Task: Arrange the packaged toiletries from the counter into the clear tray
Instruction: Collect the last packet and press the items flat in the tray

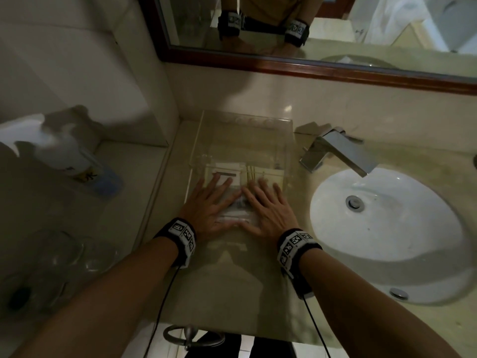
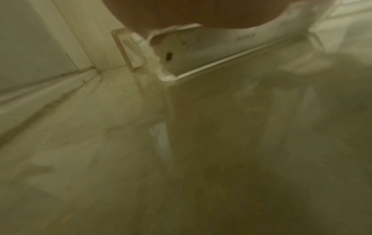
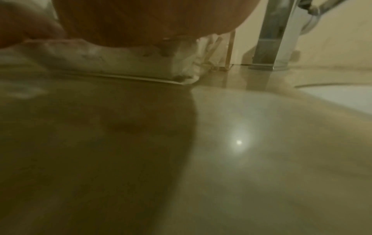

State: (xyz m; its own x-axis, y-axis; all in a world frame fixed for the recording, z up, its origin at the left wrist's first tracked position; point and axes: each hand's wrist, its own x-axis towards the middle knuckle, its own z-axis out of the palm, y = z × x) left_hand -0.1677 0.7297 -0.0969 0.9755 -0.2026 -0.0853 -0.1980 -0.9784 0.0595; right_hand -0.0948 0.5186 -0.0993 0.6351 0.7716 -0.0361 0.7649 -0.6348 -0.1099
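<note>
Clear tray [image 1: 198, 140]: being kept on the beige stone desk [image 1: 232, 280], left of the sink [image 1: 387, 228] and just in front of the mirror wall. Its near half is being occupied by flat white packets [image 1: 227, 174] and a packet of thin sticks [image 1: 251, 173]; its far half is showing only a row of round shapes along the far wall, too faint to be identified.

Left hand [image 1: 209, 208]: being laid flat, fingers straight and spread, on the packets at the near left of the tray. The grip is released; nothing is being grasped. In the left wrist view, a white packet [image 2: 201, 47] is being pressed under the palm just behind the tray's near wall [image 2: 221, 66].

Right hand [image 1: 268, 208]: being laid flat in the same way on the near right of the tray, fingers straight, grip released. A crinkled clear wrapper [image 1: 237, 205] is being covered between the two hands, with the thumbs nearly meeting at its near edge. In the right wrist view, the wrapper's edge [image 3: 187, 63] is being seen under the palm.

Both wrists are being fitted with black bands bearing square printed markers.

Tap [image 1: 340, 151]: chrome, square, being held over the far left rim of the sink.

Spray bottle [image 1: 64, 156]: white with a blue base, being kept on the lower ledge at far left, well apart from the tray.

Mirror [image 1: 309, 21]: dark wooden frame, the banded wrists being reflected in it.
</note>
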